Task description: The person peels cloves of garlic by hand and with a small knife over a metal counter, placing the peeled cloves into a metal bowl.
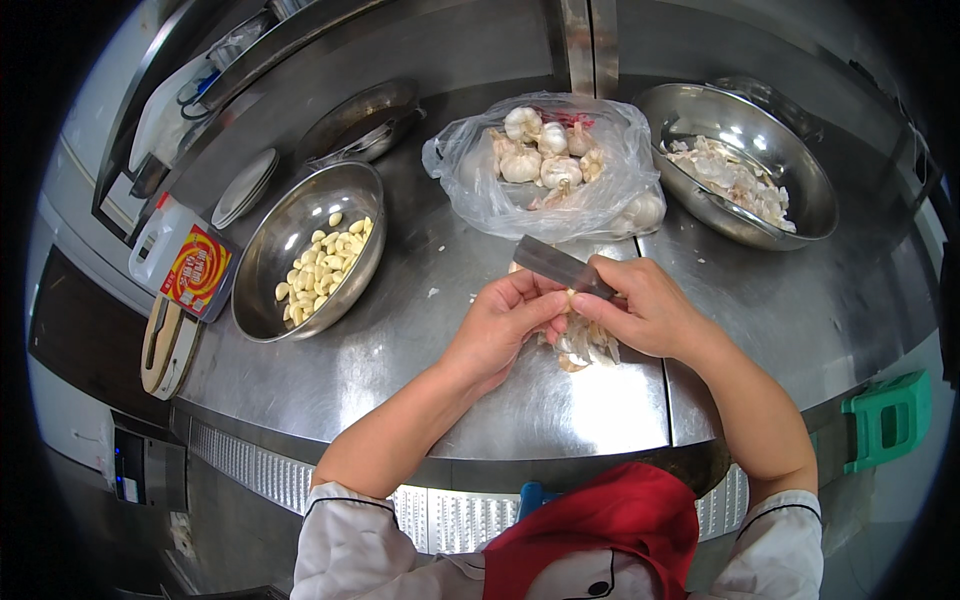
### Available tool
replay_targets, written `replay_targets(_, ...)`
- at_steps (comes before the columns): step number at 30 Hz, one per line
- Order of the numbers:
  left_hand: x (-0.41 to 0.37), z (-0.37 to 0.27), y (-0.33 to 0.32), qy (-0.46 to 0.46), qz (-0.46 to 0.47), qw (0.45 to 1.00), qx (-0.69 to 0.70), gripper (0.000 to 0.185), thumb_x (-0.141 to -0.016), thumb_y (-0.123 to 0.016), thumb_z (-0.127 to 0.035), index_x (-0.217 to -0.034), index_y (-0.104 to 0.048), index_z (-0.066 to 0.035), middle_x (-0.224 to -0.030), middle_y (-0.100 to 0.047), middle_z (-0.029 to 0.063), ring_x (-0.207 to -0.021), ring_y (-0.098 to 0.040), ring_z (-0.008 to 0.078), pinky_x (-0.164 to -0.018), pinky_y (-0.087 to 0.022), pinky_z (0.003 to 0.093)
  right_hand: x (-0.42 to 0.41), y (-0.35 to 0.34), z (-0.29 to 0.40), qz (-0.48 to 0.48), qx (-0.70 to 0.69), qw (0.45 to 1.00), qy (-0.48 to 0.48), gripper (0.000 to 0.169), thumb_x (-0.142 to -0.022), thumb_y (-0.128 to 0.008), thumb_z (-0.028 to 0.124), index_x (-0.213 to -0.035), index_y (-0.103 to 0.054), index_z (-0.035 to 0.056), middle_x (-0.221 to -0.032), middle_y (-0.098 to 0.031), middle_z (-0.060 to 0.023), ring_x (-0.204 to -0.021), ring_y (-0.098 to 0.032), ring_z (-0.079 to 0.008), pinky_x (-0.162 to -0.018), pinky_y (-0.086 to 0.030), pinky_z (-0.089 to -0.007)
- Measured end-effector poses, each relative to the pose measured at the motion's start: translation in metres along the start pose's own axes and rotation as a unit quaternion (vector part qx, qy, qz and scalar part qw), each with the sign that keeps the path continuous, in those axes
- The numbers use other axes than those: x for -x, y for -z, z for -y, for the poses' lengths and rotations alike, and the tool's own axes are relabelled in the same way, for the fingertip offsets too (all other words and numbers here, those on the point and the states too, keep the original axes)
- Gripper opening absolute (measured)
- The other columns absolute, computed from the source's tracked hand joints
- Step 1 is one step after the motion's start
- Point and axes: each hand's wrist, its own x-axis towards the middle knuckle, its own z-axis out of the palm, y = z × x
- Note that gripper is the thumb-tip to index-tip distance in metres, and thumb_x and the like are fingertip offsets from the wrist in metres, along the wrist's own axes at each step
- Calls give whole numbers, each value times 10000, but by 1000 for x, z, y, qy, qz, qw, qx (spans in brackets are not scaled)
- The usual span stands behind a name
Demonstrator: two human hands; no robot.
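Observation:
Between its fingertips my left hand [514, 311] pinches a small garlic clove [571, 294]. My right hand [649, 307] grips a knife with a broad blade [555, 262], and its thumb touches the clove. Loose garlic skins [587, 345] lie on the steel worktop under my hands. Beyond them, whole garlic bulbs [561, 171] rest on an opened clear plastic bag [480, 202]. Peeled cloves [322, 266] fill part of a steel bowl [370, 262] at the left. More papery skins [739, 180] are in another steel bowl [814, 199] at the right.
Left of the cloves stand a plastic jug with a red label [196, 262], stacked plates [246, 187] and a round wooden board [156, 349]. A dark pan [360, 120] sits at the back. A green plastic stool [889, 420] is beyond the worktop at the right.

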Motion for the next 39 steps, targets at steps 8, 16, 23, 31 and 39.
replay_targets(8, -1, 1, 9, 24, 15, 1000, 4, 150, -883, -555, -30, -1023, -599, -1, -857, -624, 61, -722, -580, 125, -656, -469, 251, 1, 1, 8, 16, 4, 999, 28, 232, -855, -599, 240, -799, -576, 17, -634, -579, -154, -578, -571, -335, -536, -419, -397)
replay_targets(16, -6, 2, 10, -22, -31, 998, 46, 190, -922, -494, -30, -1087, -576, 18, -922, -619, 65, -774, -578, 108, -697, -484, 234, 2, 0, 11, 29, -110, 993, 24, 203, -854, -615, 218, -862, -609, 15, -590, -535, -102, -518, -519, -194, -517, -400, -321)
replay_targets(23, -8, -4, 9, -13, -15, 997, 70, 233, -940, -524, -87, -1142, -564, 24, -998, -617, 60, -800, -572, 89, -733, -481, 211, -1, 8, 3, -61, -118, 991, -17, 203, -836, -626, 169, -829, -537, -13, -636, -524, -91, -524, -471, -140, -514, -398, -299)
replay_targets(31, -4, -1, 5, 29, 47, 996, 63, 210, -939, -543, -107, -1123, -569, -9, -907, -593, 23, -762, -548, 77, -724, -471, 219, -2, 14, 8, -4, -56, 998, -33, 283, -811, -670, 229, -840, -520, -9, -641, -541, -127, -515, -499, -186, -511, -402, -313)
replay_targets(39, -2, 1, 9, 45, 94, 992, 76, 227, -941, -541, -135, -1124, -558, -1, -912, -598, 49, -760, -554, 107, -695, -470, 238, -2, 11, 5, 26, -86, 996, -8, 281, -815, -684, 251, -916, -586, 7, -676, -593, -137, -561, -564, -188, -537, -434, -296)
